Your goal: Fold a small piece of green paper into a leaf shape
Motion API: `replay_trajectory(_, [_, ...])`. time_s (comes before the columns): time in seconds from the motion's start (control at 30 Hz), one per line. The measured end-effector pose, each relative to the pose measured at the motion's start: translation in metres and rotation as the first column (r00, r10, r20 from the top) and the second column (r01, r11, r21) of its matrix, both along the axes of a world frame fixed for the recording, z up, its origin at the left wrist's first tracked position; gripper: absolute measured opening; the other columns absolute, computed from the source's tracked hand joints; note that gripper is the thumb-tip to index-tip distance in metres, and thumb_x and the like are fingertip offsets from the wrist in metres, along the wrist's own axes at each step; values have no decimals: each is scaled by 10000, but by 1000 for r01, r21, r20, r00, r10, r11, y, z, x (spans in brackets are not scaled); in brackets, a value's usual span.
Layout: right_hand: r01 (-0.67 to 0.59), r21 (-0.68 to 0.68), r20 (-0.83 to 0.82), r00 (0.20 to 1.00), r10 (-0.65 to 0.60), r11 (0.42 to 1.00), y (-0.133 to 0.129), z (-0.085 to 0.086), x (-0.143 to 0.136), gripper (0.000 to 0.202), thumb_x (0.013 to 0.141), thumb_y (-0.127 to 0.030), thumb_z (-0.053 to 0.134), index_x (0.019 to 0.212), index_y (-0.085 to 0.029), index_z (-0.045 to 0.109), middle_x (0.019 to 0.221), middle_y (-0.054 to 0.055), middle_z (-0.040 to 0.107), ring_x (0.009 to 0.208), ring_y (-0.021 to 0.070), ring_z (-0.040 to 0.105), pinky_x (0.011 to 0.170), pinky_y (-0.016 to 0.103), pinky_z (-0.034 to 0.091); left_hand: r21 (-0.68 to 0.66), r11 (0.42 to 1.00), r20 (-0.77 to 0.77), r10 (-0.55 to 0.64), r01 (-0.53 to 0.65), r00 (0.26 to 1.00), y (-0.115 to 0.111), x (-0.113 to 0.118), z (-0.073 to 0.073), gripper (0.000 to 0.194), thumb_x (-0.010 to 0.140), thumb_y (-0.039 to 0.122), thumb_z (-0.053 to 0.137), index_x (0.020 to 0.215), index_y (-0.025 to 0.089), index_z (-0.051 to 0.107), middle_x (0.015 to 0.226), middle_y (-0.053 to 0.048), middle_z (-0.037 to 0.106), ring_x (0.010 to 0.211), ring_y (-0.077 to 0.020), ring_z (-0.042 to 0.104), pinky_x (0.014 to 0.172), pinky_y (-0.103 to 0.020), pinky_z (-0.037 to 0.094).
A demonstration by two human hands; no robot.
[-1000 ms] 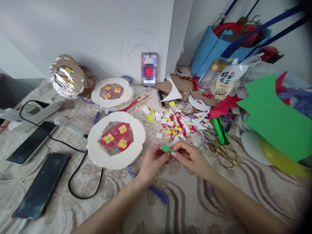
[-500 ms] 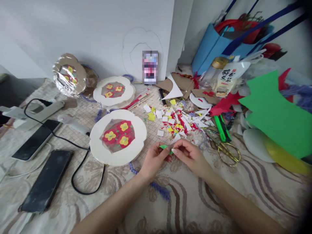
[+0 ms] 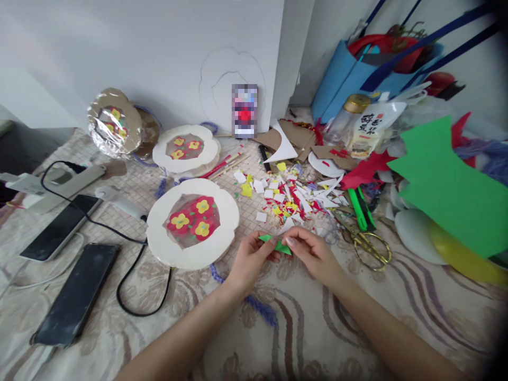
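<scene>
Between both hands is a small piece of green paper (image 3: 284, 247), low in the middle of the view. My left hand (image 3: 255, 258) pinches its left part, thumb on top. My right hand (image 3: 311, 252) has its fingertips closed on the paper's upper right edge. Just beyond the hands lies a heap of white, red and yellow paper scraps (image 3: 291, 198). To the left is a white scalloped disc (image 3: 156, 225) with red and yellow flowers at its centre. Gold-handled scissors (image 3: 373, 251) and a green cutter (image 3: 361, 209) lie to the right of my right hand.
Two phones (image 3: 75, 296) and a black cable (image 3: 119, 286) lie at left. Behind stand a propped phone (image 3: 244, 112) and a second flowered disc (image 3: 159, 153). At right are large green paper (image 3: 456, 180), a pouch (image 3: 373, 127) and a blue bag (image 3: 331, 79). Purple yarn (image 3: 260, 310) lies near my left forearm.
More of the green paper shows between my hands, its lower right corner now in sight. My right hand has shifted slightly right; my left hand has barely moved.
</scene>
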State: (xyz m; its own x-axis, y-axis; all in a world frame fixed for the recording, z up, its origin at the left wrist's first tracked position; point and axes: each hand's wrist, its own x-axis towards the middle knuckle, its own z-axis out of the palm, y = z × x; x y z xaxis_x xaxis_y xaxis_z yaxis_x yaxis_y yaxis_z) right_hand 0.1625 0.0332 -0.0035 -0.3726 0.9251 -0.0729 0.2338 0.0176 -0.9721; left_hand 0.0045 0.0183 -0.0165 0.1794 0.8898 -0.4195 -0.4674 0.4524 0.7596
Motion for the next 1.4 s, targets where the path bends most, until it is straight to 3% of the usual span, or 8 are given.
replay_trajectory(0.23, [-54,6,-73,996,54,999,0,-7,8,170,906,-177,422,995,-235,555,863,14,569,723,127,551,662,243,459,-45,997,125,63,-58,990,2,-1,3,187,732,272,677,756,140,547,602,4,623,569,-99,569,607,-222,455])
replay_trajectory(0.37, [-62,97,-16,998,64,993,1,-8,7,210,869,-113,445,1004,-238,548,940,29,569,858,155,563,739,268,462,-59,994,145,98,-90,985,2,0,3,196,709,264,698,753,143,550,598,7,622,564,-98,571,594,-219,456])
replay_trajectory(0.5, [-83,175,19,997,81,981,2,-6,5,216,841,-91,485,990,-231,551,940,32,568,873,161,566,765,281,460,-58,993,126,113,-107,986,2,0,3,196,704,264,699,739,138,554,604,9,614,555,-95,562,591,-222,455])
replay_trajectory(1.0, [-59,283,53,998,46,957,4,-4,3,77,854,-157,529,872,-206,585,874,47,573,846,175,556,758,308,451,-11,999,9,34,-34,999,1,0,2,248,633,274,752,721,140,563,628,11,618,570,-93,558,595,-221,422])
replay_trajectory(1.4, [-58,251,64,997,43,966,4,-4,3,46,864,-193,522,840,-210,557,833,48,561,807,179,545,730,310,446,5,1000,-16,15,-15,1000,1,1,5,224,632,237,742,706,146,552,588,16,611,552,-94,542,583,-222,409])
